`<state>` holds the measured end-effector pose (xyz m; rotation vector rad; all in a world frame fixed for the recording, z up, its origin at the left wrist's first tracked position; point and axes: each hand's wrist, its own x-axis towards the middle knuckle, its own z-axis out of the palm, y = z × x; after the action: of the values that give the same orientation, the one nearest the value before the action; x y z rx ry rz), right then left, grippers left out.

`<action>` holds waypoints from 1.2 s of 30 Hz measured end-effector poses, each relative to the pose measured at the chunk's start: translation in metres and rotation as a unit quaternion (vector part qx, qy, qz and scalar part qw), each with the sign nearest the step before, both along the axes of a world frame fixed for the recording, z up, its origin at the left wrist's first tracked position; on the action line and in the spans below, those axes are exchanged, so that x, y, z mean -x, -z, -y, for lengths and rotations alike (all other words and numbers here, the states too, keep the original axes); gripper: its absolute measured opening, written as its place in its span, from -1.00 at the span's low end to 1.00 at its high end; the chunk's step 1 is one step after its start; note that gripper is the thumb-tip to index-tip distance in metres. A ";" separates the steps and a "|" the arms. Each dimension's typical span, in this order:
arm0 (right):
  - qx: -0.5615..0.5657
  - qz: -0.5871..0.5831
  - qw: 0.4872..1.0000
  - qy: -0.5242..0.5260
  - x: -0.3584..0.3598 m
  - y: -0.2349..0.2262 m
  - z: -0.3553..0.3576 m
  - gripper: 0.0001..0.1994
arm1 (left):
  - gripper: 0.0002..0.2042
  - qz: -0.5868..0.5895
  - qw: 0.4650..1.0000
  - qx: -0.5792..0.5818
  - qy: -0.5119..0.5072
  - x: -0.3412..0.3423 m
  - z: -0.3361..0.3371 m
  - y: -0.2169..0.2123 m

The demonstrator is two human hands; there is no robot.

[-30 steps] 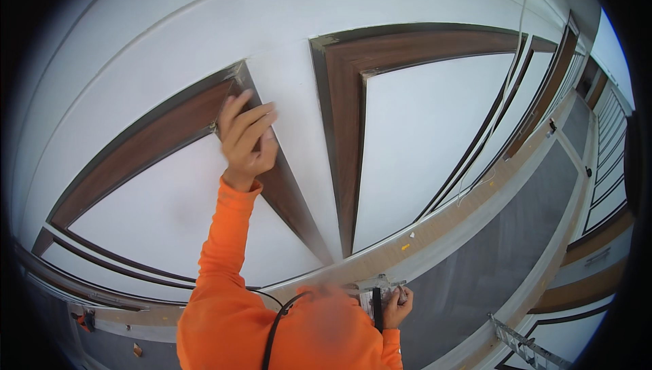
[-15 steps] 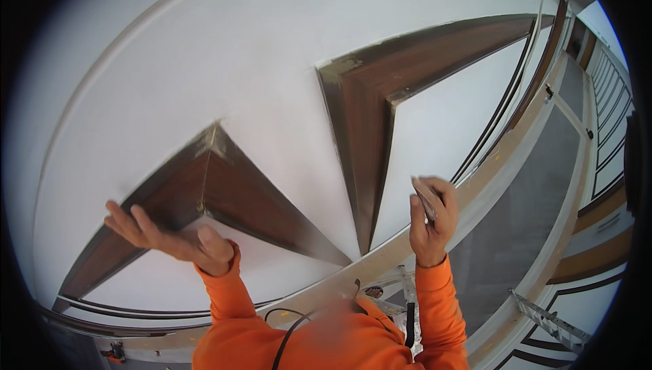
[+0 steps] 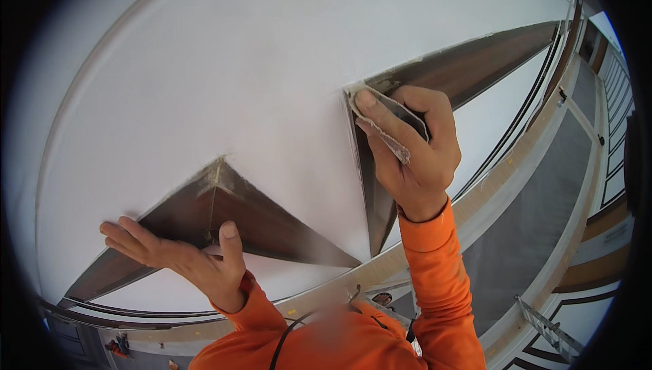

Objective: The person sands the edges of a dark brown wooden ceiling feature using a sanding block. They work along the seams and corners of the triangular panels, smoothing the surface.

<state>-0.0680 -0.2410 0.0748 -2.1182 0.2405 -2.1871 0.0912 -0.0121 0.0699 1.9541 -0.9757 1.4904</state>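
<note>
Pinching a folded sheet (image 3: 397, 149) between its bent fingers, the right hand (image 3: 422, 158) is holding it at the upper left corner of the right brown frame (image 3: 475, 70). The sheet is showing a pale, ragged edge, and its far end is lying over that corner, where the frame is meeting the white wall (image 3: 272, 85). Knuckles are curling up in front of the frame, hiding part of its near edge. An orange right sleeve (image 3: 438, 268) is covering the forearm, below the same frame.

To the left of the right brown frame and lower than its corner, the left hand (image 3: 183, 261) is spreading open, its fingers stretching out sideways and its thumb standing well apart from them. It is overlapping the left brown frame (image 3: 265, 224), which is standing left of the right one; whether the palm or fingertips are touching the wood, one cannot tell. Pale smears are marking the left frame's peak, and a seam is running down from there. Below and to the right of the right brown frame, a grey floor (image 3: 536, 187) is stretching away, with a metal ladder (image 3: 550, 329) standing lower still.
</note>
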 end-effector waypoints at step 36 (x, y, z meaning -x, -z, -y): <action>-0.081 0.033 0.994 -0.061 0.011 0.003 0.004 -0.65 | 0.31 -0.016 0.998 -0.050 -0.034 0.005 -0.002 -0.008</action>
<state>-0.0793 -0.2447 0.0714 -1.9201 0.2648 -2.0878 0.0863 -0.0105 0.0778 2.0958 -0.9960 1.4676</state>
